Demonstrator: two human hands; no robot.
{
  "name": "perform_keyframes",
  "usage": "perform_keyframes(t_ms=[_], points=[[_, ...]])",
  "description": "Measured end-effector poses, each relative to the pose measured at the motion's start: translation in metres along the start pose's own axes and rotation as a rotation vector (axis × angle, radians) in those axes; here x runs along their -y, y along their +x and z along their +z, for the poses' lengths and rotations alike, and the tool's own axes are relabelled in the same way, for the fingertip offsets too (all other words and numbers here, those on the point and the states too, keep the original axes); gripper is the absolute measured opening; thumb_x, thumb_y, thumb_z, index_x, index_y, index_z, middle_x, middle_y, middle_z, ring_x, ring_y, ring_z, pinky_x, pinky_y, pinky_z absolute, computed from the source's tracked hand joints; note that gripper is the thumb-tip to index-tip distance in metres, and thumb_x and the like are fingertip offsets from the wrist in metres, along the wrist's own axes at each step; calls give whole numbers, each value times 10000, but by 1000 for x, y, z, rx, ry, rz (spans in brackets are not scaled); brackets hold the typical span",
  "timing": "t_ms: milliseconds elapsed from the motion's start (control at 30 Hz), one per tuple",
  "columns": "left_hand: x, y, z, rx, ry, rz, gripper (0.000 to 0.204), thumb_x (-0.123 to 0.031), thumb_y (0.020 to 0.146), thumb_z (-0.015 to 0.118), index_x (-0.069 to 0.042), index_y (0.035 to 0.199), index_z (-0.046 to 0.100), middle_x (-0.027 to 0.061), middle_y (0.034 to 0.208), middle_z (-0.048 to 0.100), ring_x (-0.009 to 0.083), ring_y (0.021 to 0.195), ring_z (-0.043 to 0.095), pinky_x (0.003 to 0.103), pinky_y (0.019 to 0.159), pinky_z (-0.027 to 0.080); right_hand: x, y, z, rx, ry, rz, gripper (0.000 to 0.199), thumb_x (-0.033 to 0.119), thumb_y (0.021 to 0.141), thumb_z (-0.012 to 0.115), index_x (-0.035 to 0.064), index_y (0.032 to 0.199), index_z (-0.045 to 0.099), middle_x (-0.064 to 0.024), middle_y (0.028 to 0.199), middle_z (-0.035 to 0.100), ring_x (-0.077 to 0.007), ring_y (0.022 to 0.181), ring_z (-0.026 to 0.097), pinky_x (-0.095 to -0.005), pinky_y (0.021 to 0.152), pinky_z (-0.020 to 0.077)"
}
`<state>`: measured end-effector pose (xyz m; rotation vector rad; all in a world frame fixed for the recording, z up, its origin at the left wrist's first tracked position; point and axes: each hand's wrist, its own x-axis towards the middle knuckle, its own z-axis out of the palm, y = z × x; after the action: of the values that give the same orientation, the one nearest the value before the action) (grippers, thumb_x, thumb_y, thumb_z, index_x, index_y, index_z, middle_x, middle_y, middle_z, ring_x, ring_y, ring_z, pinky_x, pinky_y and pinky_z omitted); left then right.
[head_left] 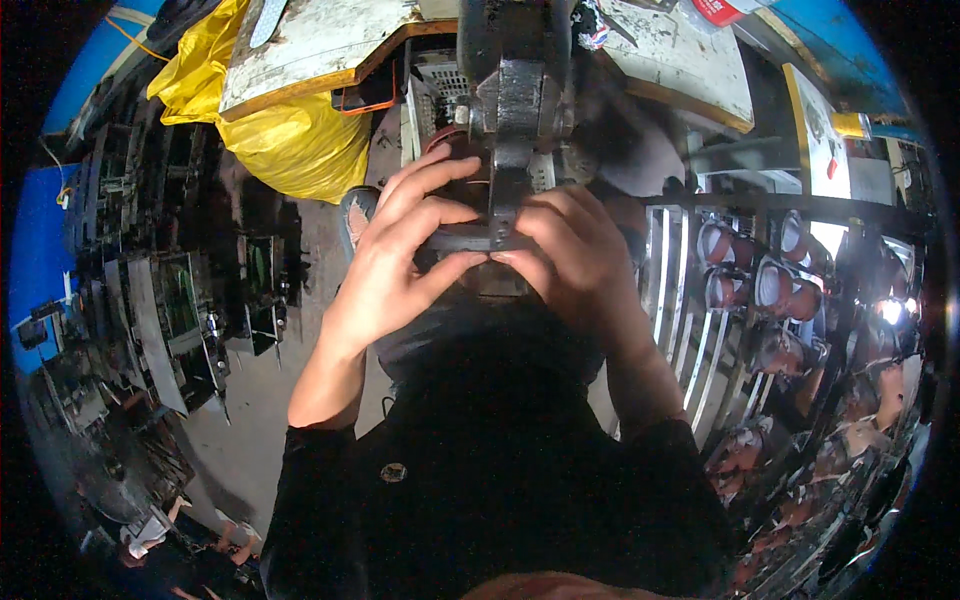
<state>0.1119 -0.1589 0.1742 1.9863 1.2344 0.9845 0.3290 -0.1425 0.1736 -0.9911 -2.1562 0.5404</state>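
A dark metal machine head (520,95) comes down from the top middle, with a narrow black arm (505,200) below it. My left hand (400,255) is at its left side, fingers curved and thumb pointing in. Between that thumb and the fingers is a dark, flat-edged piece (455,240); its kind does not show. My right hand (575,245) closes in from the other side, fingers bent and thumb tip almost meeting the left one beneath the arm. What the right fingers hold is hidden. A reddish curved edge (447,134) shows behind my left fingers.
Worn white tabletops (310,50) flank the machine, with a yellow bag (290,150) hanging by the left one. At the right, a metal rack (680,290) carries several brown-and-white shoe-like pieces (785,285). Dark metal frames (175,300) stand on the floor at the left.
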Motion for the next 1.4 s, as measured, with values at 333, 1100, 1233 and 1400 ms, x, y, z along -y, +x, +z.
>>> perform_keyframes(t_ms=[333,1100,1233,1400], points=[[4,2,23,-3,-259,-90,340,36,681,813,-30,973,653,132,1245,603,272,1193,568,360,980,452,-5,-10,-15,2,26,81,338,178,733,775,108,1029,630,-80,962,637,-321,932,595,-426,813,499],[51,-32,68,-123,-1242,-350,618,81,692,745,11,1262,514,171,1373,533,265,1211,565,410,1018,465,-160,-151,87,114,838,886,833,182,705,873,66,1388,411,-96,1338,517,-253,1276,477,-407,1045,403],[43,-23,73,-133,-1313,-279,465,145,723,702,-36,1130,566,189,1462,446,232,1236,533,382,1002,464,-163,-152,41,-115,973,673,641,104,731,809,71,1298,512,-102,1296,551,-251,1249,506,-394,1039,418],[27,-17,76,-187,-1356,-338,579,177,744,647,-57,1262,539,164,1475,440,240,1265,518,399,1030,455,-187,-142,-24,-168,973,429,697,132,699,824,55,1308,495,-123,1280,578,-262,1229,532,-407,1050,420]])
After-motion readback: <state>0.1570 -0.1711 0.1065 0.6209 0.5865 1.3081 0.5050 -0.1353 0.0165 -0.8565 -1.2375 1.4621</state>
